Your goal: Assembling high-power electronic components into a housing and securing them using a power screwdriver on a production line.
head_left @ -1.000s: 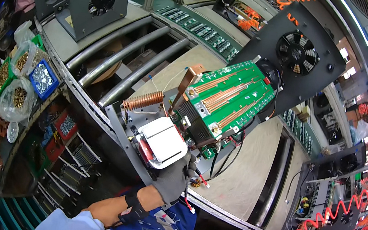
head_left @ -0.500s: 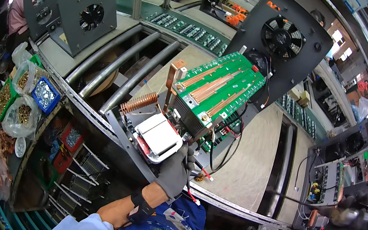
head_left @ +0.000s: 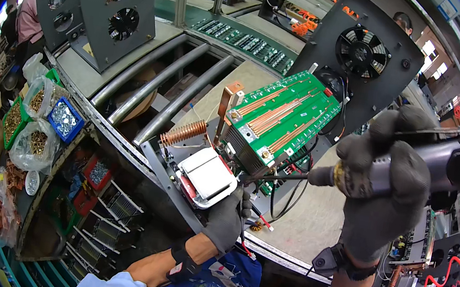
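Right at the middle of our view sits a white, rounded rectangular block point(head_left: 206, 176), at the near end of a dark grey metal base plate point(head_left: 169, 185). Our left hand point(head_left: 223, 222), in a grey glove, lies against the block's near right side with its fingers partly bent. Its fingertips are partly hidden, so we cannot tell whether they pinch anything.

Our right hand point(head_left: 391, 176), also gloved, is closed firmly around a grey cylindrical power driver point(head_left: 439, 166). We hold the tool nearly level, and its long, thin, dark shaft point(head_left: 289, 177) points left, ending close to our left fingertips; what it meets there is too small to tell.

Just behind the block stands a black finned heat sink point(head_left: 246, 152), topped by a tilted green circuit board point(head_left: 320, 100) with copper-coloured strips. Beside these we see a reddish copper coil point(head_left: 184, 132) and an upright brown copper bracket point(head_left: 227, 108). Farther back rises a dark grey metal panel point(head_left: 392, 40) carrying a round black fan point(head_left: 361, 52). To our left, well apart, shiny steel rollers point(head_left: 161, 73) span the bench frame, and beyond its edge a blue plastic tray point(head_left: 77, 131) holds small silvery parts.
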